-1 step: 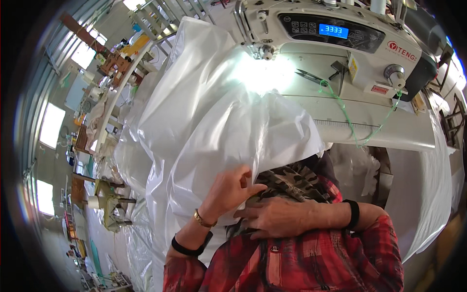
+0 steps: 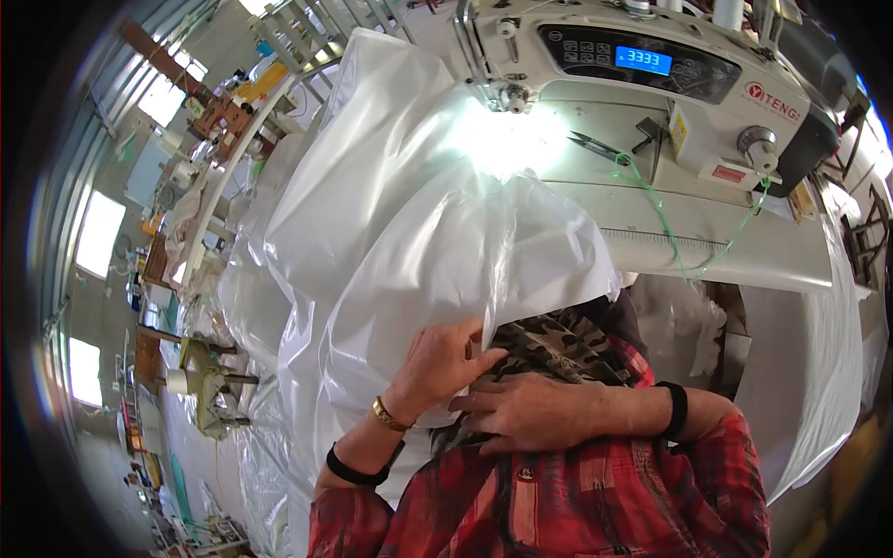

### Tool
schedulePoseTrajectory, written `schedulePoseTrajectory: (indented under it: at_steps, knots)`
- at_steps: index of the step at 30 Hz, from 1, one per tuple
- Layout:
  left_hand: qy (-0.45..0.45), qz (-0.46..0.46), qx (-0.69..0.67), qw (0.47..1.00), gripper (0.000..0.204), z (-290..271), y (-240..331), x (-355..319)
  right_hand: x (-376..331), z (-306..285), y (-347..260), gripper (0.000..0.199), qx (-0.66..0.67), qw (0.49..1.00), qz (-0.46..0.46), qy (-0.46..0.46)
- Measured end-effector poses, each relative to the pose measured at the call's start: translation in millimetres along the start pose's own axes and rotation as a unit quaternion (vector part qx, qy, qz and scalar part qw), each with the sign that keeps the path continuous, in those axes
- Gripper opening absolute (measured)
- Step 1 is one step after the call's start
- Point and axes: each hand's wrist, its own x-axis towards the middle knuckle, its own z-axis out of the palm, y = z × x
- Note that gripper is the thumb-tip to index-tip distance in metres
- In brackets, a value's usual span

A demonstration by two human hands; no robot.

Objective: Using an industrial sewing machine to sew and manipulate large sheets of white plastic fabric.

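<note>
A large sheet of shiny white plastic point(image 2: 409, 260) drapes from under the head of a sewing machine point(image 2: 642, 65) down toward my lap. A gathered fold runs along it from the lit needle area to my left hand point(image 2: 439, 361). That hand is closed, pinching the sheet's near edge between thumb and fingers. Just right of it and nearer to me, my right hand point(image 2: 532, 413) lies across my front. Its fingers are loosely spread, pointing left toward the sheet's edge, and I see nothing held in them. Camouflage fabric point(image 2: 558, 349) shows beyond my right hand. The lamp's glare hides the needle.
Black thread snips point(image 2: 597, 146) and a dark T-shaped tool point(image 2: 648, 135) lie on the machine bed. Green cord point(image 2: 665, 216) hangs from the machine's knob. More plastic point(image 2: 809, 372) hangs at the right. A stool-like stand point(image 2: 209, 386) is at the left.
The view has shifted very slightly. Both hands and the plastic sheet keep almost the same places.
</note>
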Motion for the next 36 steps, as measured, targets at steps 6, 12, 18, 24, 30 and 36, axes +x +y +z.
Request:
schedulePoseTrajectory:
  at_steps: [6, 12, 18, 24, 30, 36]
  knots:
    - [0.137, 0.010, 0.024, 0.990, 0.012, -9.3, -6.1, -17.7, -29.8, -30.3, 6.3, 0.026, 0.018, 0.970, 0.243, 0.005]
    - [0.116, -0.071, -0.371, 0.919, 0.011, -13.9, -1.9, -20.1, -47.0, -40.8, 20.0, 0.048, 0.141, 0.806, 0.289, 0.497]
    - [0.193, -0.064, -0.369, 0.907, 0.017, -14.0, 7.8, -10.9, -42.1, -47.2, 44.2, 0.034, -0.060, 0.830, 0.291, 0.472]
    - [0.184, -0.055, -0.496, 0.847, 0.012, -1.7, 12.8, -9.7, 1.7, -43.5, 29.0, 0.023, -0.187, 0.903, 0.171, 0.346]
    - [0.115, -0.050, -0.545, 0.829, 0.031, -7.1, 12.7, -8.3, 24.0, -39.7, 28.9, 0.023, -0.176, 0.925, 0.142, 0.306]
    - [0.178, -0.046, -0.521, 0.834, 0.018, 2.0, 13.3, -4.3, 39.0, -38.7, 27.9, 0.031, -0.280, 0.918, 0.075, 0.272]
